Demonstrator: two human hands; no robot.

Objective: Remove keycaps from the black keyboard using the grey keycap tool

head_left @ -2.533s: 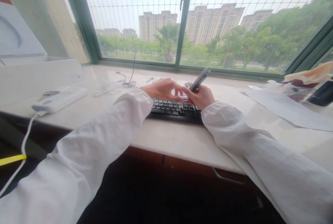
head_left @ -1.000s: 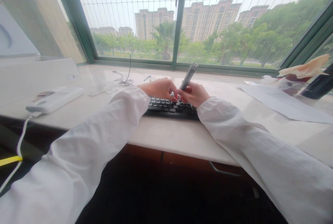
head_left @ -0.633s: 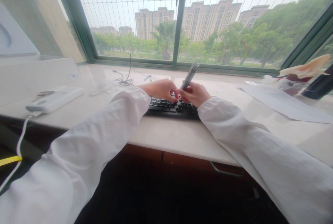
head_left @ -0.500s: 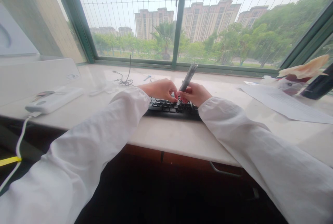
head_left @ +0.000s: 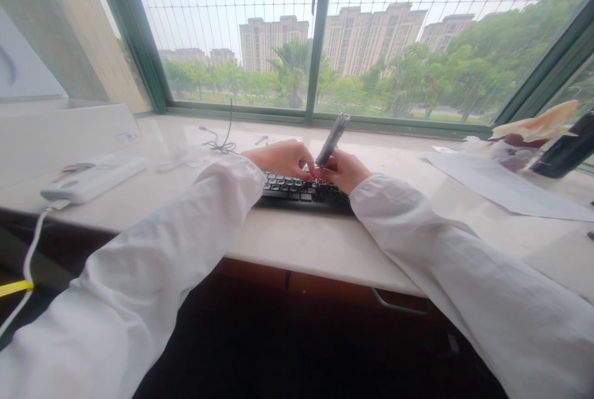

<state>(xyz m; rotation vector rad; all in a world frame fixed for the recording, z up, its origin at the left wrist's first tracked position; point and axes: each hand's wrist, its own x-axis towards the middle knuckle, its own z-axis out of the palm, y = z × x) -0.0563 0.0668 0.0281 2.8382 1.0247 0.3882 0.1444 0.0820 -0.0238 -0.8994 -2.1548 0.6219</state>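
Head cam: I see the black keyboard [head_left: 301,197] mid-scene on the white countertop [head_left: 297,241], close to its near edge, both hands over it. Right hand [head_left: 346,170] has a slim dark grey tool [head_left: 332,141] gripped, tilted, top end pointing far and slightly right. Left hand [head_left: 284,159] curls over the keys, fingertips right by the other hand's; can't tell if they pinch anything. Thin dark cable [head_left: 224,146] sits far-left of the keyboard, white device [head_left: 93,180] further left, paper sheet [head_left: 501,184] right.
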